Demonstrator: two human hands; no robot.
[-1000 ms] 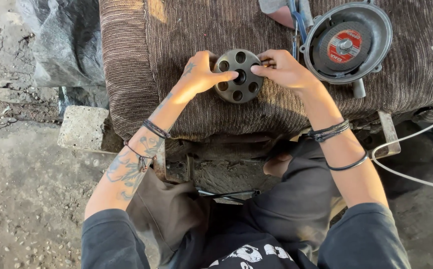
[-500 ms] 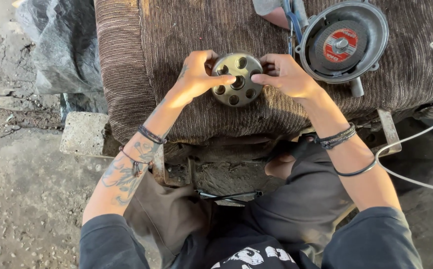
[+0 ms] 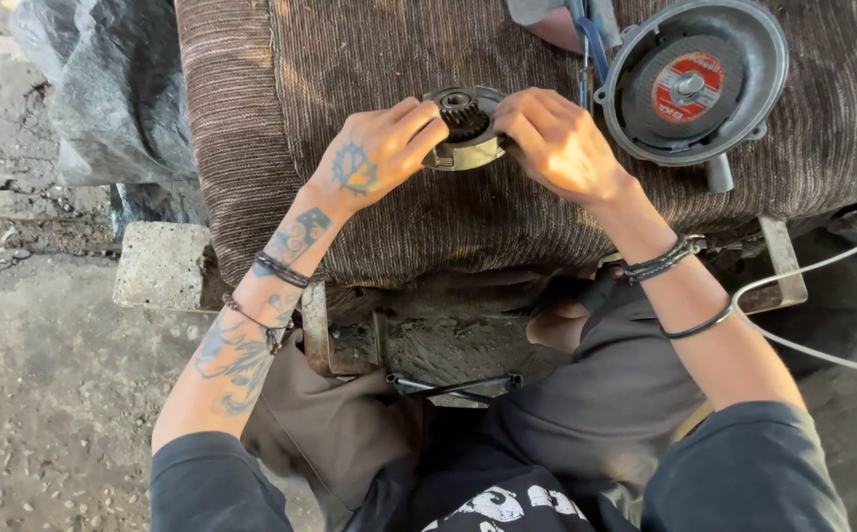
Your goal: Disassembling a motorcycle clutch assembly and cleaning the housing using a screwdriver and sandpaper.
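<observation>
Both hands grip the round metal gear part (image 3: pixel 465 128) between them, left hand (image 3: pixel 374 153) and right hand (image 3: pixel 552 143) closed on its rim, tilting it for inspection; an angle grinder (image 3: pixel 694 84) lies just beyond the right hand; turning further needs a steady two-sided hold

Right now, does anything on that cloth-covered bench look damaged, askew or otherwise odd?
Nothing looks damaged or spilled. The round metal gear part is tipped on edge between the left hand and right hand, in their grip, not fallen. The angle grinder lies disc up on the brown cloth, close to the right hand; its white cable trails off the edge.
</observation>
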